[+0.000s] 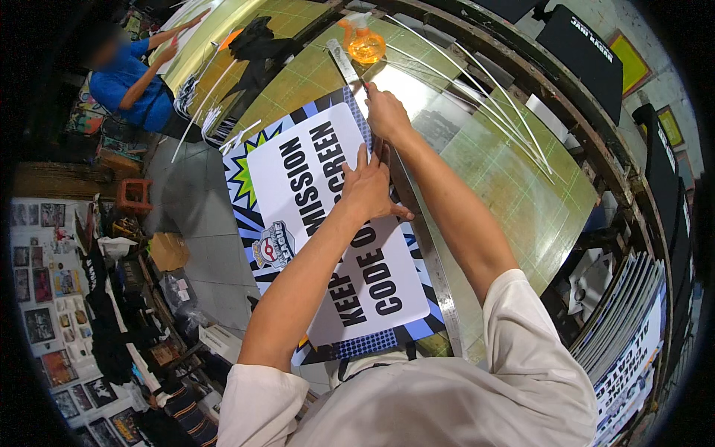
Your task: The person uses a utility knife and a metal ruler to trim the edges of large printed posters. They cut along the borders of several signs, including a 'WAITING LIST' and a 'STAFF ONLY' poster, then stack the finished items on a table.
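A printed sign board (335,212) with bold black lettering, a white panel and a blue and purple border lies on the green cutting mat (519,223). Along its right edge runs a long metal ruler (441,285), whose far end reaches toward the spray bottle. My left hand (368,190) presses down on the ruler and board with fingers spread. Just beyond it, my right hand (386,114) is closed around a slim cutting tool (366,86), only partly visible, held against the ruler near the board's far corner.
A spray bottle (366,44) of orange liquid stands at the far edge. Thin white strips (503,123) lie across the mat at right. Black cloth (251,39) lies at far left. A co-worker in blue (131,95) works beyond. Stacked boards (620,324) stand at lower right.
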`<state>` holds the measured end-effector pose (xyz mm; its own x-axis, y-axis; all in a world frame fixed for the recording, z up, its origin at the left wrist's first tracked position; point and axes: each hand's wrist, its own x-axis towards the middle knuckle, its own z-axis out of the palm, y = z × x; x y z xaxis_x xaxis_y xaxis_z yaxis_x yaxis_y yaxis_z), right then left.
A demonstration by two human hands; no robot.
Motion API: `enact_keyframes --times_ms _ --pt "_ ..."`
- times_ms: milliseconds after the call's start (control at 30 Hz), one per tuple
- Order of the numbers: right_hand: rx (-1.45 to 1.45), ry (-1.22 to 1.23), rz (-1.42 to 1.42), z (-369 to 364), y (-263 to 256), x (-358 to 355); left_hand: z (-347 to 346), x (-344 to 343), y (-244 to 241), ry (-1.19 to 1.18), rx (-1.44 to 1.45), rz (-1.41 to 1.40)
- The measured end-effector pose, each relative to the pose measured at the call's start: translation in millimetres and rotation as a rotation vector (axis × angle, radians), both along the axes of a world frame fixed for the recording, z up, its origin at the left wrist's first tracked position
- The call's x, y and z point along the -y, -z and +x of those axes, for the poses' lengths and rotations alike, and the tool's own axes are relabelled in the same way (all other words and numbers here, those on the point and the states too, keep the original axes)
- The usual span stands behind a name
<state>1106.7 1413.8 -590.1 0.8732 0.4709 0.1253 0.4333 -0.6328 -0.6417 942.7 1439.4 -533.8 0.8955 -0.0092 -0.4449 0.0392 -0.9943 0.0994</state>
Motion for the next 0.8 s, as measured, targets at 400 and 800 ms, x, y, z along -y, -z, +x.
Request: enact_keyframes --times_ms 400,800 --pt "0.063 -0.092 -0.136 6.9 -16.2 -4.0 0.2 0.6 4.1 -0.023 0.065 -0.019" --pt "0.058 -0.034 -0.145 0.6 -0.2 1.4 3.1 1.8 0.8 -0.025 -0.008 0.025"
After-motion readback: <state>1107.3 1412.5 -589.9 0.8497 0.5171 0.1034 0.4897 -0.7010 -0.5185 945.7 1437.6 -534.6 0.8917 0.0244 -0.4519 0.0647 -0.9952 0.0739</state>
